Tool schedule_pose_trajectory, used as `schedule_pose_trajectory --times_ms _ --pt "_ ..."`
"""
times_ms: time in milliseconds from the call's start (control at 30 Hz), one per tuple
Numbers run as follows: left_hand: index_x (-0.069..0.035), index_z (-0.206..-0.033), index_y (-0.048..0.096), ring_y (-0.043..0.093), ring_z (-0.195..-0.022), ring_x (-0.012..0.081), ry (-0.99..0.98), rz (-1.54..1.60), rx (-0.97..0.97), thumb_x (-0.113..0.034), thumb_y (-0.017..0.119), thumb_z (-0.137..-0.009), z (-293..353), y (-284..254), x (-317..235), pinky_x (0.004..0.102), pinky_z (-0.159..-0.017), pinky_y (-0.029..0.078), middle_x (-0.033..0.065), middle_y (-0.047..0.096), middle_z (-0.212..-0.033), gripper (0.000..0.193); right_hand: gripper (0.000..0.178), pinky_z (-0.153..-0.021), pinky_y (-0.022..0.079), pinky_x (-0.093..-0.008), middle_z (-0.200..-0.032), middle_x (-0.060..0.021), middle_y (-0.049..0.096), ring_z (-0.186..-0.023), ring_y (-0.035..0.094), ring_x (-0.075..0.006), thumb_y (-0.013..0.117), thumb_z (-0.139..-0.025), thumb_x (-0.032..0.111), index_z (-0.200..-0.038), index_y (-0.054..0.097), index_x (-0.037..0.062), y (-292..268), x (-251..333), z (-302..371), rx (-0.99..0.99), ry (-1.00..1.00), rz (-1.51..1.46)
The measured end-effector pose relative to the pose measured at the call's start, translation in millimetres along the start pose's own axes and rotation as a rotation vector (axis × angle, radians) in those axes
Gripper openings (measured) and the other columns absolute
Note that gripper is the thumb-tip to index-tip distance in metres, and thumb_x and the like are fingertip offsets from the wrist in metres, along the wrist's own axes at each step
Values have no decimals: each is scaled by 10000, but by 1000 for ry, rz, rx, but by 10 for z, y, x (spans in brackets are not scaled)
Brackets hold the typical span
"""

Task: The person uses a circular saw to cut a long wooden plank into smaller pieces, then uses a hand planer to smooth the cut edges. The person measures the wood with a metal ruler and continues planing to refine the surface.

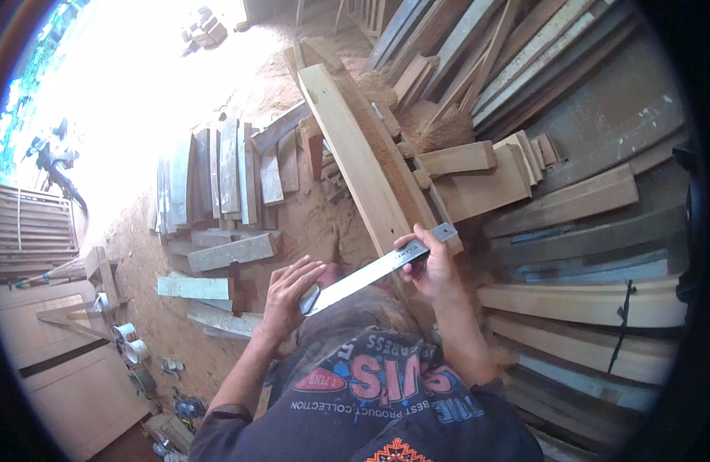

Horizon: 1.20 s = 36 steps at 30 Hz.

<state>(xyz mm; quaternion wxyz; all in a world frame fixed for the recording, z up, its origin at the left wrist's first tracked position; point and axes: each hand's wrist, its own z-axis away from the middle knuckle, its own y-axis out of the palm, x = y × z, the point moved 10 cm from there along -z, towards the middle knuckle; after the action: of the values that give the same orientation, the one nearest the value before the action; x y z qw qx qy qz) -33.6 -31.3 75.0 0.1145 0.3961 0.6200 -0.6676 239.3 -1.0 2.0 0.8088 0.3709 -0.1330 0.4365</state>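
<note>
Held slantwise in front of my body is a metal square [366, 279], a long flat silver blade with a hole at its right end and a short, thicker piece at its left end. My right hand [432, 266] grips the blade near the holed end, thumb and fingers on either side. At the other end, my left hand [292, 294] closes on the thicker piece with its fingers drawn together; its thumb is mostly hidden. Just beyond the square lies a long, pale planed board [351, 158], its near end close to my right hand.
Timber pieces [224, 173] lie in rows at the left. Long boards [578, 304] are stacked along the right, with more planks [509, 61] leaning at the far right. Short offcuts [486, 181] sit beside the board. White cups [135, 350] and wooden panels [70, 400] are at lower left.
</note>
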Motion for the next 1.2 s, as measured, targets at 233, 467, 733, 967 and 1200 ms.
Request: schedule_pose_trajectory --times_ms 233,467,733,967,1200 --pt "-51 -1343 711 759 -1083 172 -497 821 -319 -16 732 -1028 535 271 525 333 -951 586 115 804 -1193 317 1123 -1119 495 -528 -1431 -232 615 -1366 599 -387 746 -889 759 -1621 390 -15 21 370 74 -213 -781 1234" --pt "-15 -1341 701 750 -1024 157 -723 1036 -542 -125 766 -1037 749 187 753 320 -929 578 71 787 -1112 330 1160 -1041 550 -589 -1448 -306 565 -1271 633 -517 900 -789 307 -1709 230 83 36 -36 -18 -261 -730 1453" --pt "-14 -1323 735 705 -968 93 -726 925 -594 -118 789 -1021 752 85 750 273 -798 550 23 770 -1129 324 1171 -1019 553 -601 -1423 -315 580 -1249 644 -517 914 -782 293 -1705 230 71 141 6 -21 -276 -765 1500" --pt "9 -1290 747 746 -953 161 -440 758 -271 -124 794 -1008 -120 606 527 333 -873 590 91 800 -1075 315 1090 -1072 527 -546 -1462 -311 576 -1299 625 -474 891 -873 431 -1700 276 76 -44 201 130 -176 -877 1377" --pt "-16 -1188 756 788 -971 224 -239 342 -125 -92 776 -967 -675 1303 299 377 -860 598 151 818 -1030 234 727 -1050 548 -428 -1440 -249 651 -1251 690 -332 813 -982 283 -1576 500 4 -1154 440 1352 -506 -636 1133"
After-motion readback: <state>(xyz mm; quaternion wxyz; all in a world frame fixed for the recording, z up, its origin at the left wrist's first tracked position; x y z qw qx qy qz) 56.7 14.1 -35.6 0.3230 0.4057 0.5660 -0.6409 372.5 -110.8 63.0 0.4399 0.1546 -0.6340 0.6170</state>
